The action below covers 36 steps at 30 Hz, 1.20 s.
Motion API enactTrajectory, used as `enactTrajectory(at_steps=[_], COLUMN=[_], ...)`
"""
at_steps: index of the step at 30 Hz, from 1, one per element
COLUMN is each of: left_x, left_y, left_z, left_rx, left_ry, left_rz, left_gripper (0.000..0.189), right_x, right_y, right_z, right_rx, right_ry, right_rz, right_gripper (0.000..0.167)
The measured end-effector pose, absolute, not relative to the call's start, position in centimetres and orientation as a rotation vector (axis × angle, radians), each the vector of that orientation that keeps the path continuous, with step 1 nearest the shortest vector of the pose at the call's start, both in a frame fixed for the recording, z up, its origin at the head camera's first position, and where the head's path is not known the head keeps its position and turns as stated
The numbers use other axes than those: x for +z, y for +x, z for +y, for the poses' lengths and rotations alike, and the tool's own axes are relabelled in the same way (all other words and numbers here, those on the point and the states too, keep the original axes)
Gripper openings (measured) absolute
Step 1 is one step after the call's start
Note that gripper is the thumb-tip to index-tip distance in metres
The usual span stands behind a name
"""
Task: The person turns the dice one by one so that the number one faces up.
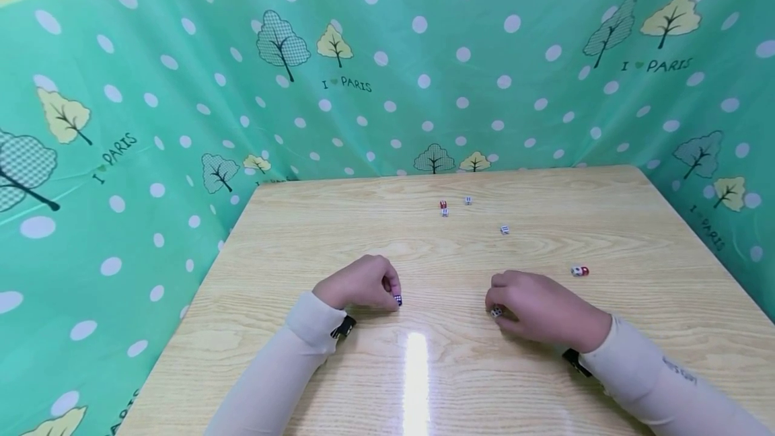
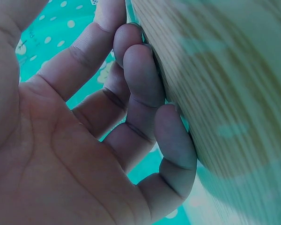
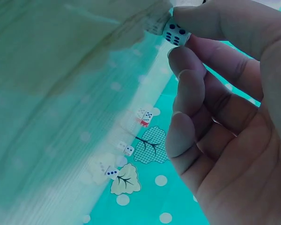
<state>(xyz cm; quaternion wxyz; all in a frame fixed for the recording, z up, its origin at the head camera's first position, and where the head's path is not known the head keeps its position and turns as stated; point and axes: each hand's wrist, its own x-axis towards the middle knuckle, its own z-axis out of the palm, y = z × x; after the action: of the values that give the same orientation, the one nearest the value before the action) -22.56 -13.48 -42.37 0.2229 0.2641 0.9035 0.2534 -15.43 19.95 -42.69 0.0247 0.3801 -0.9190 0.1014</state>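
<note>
My left hand [image 1: 366, 282] rests low over the wooden table, left of its middle. Between thumb and index finger it pinches a small die [image 1: 397, 300] with dark and white faces. In the left wrist view the other fingers [image 2: 143, 75] are bent, their tips against the tabletop. To the right, my right hand [image 1: 535, 305] pinches a white die [image 3: 175, 33] with dark pips between thumb and index finger, at the table surface. Beyond that hand, a white die [image 1: 576, 271] and a red die [image 1: 584, 271] sit side by side.
Farther back on the table [image 1: 327, 227] a red die [image 1: 443, 204] stands against a white die [image 1: 445, 212]. Two more white dice lie nearby, one die [image 1: 468, 200] at the back and another die [image 1: 505, 229] closer. A green dotted cloth [image 1: 387, 79] hangs behind the table.
</note>
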Motion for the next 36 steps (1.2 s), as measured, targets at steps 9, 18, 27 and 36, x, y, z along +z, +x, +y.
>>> enactTrajectory(at_steps=[9, 18, 27, 36], left_x=[-42.5, -42.4, -42.5, -42.6], left_y=[-22.7, -22.6, -22.6, -22.7], left_z=[-13.5, -13.5, -13.5, -13.5], left_rx=[0.698, 0.701, 0.713, 0.711], left_ry=[0.733, 0.732, 0.740, 0.745], left_rz=[2.496, 2.492, 2.488, 2.492], left_gripper=[0.014, 0.014, 0.014, 0.014], right_x=[-42.0, -43.0, -43.2, -43.5], right_y=[-15.8, -17.0, -17.3, -17.1], right_z=[20.5, 21.6, 21.9, 21.6], right_rx=[0.720, 1.196, 1.120, 1.003], right_ry=[1.168, 1.060, 1.087, 1.090], right_rz=[-2.899, -3.020, -3.034, -3.025], right_gripper=[0.015, 0.014, 0.013, 0.019])
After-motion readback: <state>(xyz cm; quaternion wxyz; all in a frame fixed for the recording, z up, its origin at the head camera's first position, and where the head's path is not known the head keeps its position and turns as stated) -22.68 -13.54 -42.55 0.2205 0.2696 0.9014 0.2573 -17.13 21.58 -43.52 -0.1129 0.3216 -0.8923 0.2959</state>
